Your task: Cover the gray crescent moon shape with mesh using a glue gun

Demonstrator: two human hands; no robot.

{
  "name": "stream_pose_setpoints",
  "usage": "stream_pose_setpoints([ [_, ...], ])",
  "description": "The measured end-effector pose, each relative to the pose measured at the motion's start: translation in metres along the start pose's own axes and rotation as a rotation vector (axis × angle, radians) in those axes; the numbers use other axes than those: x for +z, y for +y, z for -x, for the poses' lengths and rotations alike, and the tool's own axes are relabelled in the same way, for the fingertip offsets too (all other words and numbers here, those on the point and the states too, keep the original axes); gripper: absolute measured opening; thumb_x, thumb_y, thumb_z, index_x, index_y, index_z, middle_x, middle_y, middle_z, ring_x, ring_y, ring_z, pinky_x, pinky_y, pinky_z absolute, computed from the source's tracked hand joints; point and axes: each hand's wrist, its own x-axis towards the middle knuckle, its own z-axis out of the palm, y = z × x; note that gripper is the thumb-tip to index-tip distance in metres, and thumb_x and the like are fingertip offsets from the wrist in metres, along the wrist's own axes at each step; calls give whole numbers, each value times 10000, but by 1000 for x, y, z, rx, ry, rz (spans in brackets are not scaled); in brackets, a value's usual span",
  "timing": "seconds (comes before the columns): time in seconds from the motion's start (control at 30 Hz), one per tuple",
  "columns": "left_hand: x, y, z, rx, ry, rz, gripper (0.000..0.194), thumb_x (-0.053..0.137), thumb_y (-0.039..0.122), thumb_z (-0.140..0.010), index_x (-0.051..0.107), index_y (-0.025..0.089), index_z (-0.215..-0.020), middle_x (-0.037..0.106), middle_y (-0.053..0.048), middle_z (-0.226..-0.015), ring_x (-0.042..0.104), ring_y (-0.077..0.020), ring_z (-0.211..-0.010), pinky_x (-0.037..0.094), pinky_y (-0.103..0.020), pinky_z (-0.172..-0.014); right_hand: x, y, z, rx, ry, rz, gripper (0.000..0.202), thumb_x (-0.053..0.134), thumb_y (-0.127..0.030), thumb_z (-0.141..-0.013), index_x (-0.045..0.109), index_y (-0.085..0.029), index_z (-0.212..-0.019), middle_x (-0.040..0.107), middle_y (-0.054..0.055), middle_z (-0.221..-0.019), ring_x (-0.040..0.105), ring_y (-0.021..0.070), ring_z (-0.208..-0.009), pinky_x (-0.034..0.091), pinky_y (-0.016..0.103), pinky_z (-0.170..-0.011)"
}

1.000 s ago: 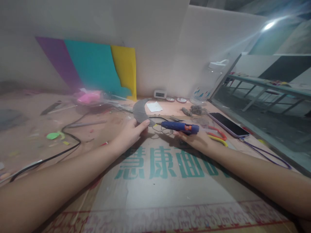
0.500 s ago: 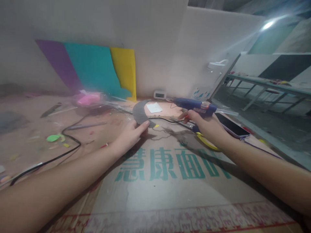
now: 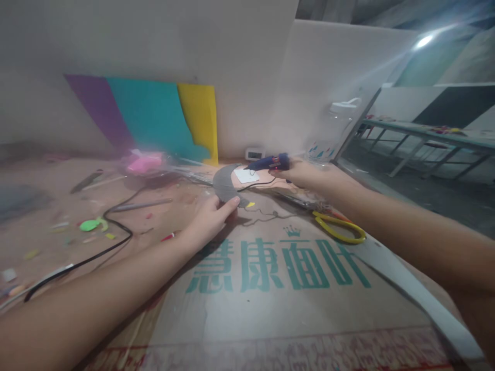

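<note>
A grey crescent-shaped piece (image 3: 223, 183) is pinched at its lower end by my left hand (image 3: 218, 211), with the thumb on top. My right hand (image 3: 303, 172) is closed around a blue hot glue gun (image 3: 266, 163), whose nozzle points left toward the crescent. Beneath the nozzle lies a small white square of paper (image 3: 246, 175). A thin black cord (image 3: 259, 184) runs between the crescent and my right hand. Closer to me are scissors with yellow handles (image 3: 342, 230), their blades partly hidden in clutter.
A purple, teal and yellow panel (image 3: 150, 113) leans against the wall. A pink item in clear plastic (image 3: 145, 162), a small white digital display (image 3: 255, 153) and a clear bottle (image 3: 332, 129) stand at the back. Scraps and a black cable (image 3: 126, 229) lie left. Printed cardboard (image 3: 270, 309) covers the front.
My right hand has moved the glue gun left and turned it, bringing its nozzle near the crescent. The left hand keeps its hold. The view has shifted slightly, and my right forearm now hides the phone.
</note>
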Motion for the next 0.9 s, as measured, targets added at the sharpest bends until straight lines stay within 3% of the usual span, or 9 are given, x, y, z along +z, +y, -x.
stream_pose_setpoints([
  [0.13,0,4,1,-32,2,1,414,548,543,-825,552,175,-634,564,-3,-600,514,-143,-587,385,-267,-574,25,14,-28,67,-52,13,393,668,-426,-825,694,-133,-1086,736,113,-924,659,195,-740,517,305,-684],
  [0.27,2,4,1,-18,-14,36,411,541,543,-829,547,172,-652,558,3,-611,506,-136,-594,386,-261,-590,46,28,-45,39,-93,0,337,646,-395,-860,687,-110,-1035,732,108,-818,631,161,-627,496,263,-581],
  [0.43,4,7,1,-36,-1,60,383,540,530,-807,524,179,-655,541,8,-590,491,-132,-577,379,-254,-563,38,36,-44,-44,-61,109,316,724,-407,-789,706,-147,-968,733,106,-846,652,212,-741,483,282,-667],
  [0.6,4,5,0,-16,8,76,382,555,529,-794,510,180,-647,536,9,-595,485,-127,-572,380,-250,-552,15,29,-19,-159,-22,246,233,813,-307,-665,738,-183,-848,726,125,-1052,628,295,-950,428,323,-779],
  [0.67,3,5,0,-10,30,89,383,571,535,-781,511,179,-651,534,12,-599,488,-127,-572,384,-249,-548,10,21,-3,-267,32,289,166,757,-323,-738,742,-188,-834,725,108,-1058,614,278,-949,408,326,-777],
  [0.73,3,8,2,-6,62,103,385,585,543,-771,516,178,-667,535,15,-605,492,-127,-573,387,-248,-546,10,11,17,-355,85,256,256,569,-366,-908,748,-187,-869,732,79,-883,613,220,-814,396,313,-713],
  [0.8,2,11,4,3,86,111,381,589,542,-775,524,177,-688,538,19,-614,495,-126,-576,392,-248,-551,16,1,39,-384,39,124,337,498,-398,-955,744,-178,-888,718,57,-789,602,190,-728,397,300,-666],
  [0.9,0,15,6,29,110,97,371,590,528,-784,527,175,-684,540,19,-619,495,-126,-584,395,-247,-559,31,-12,70,-503,-84,2,245,640,-406,-879,737,-196,-960,738,66,-952,625,212,-879,441,322,-779],
])
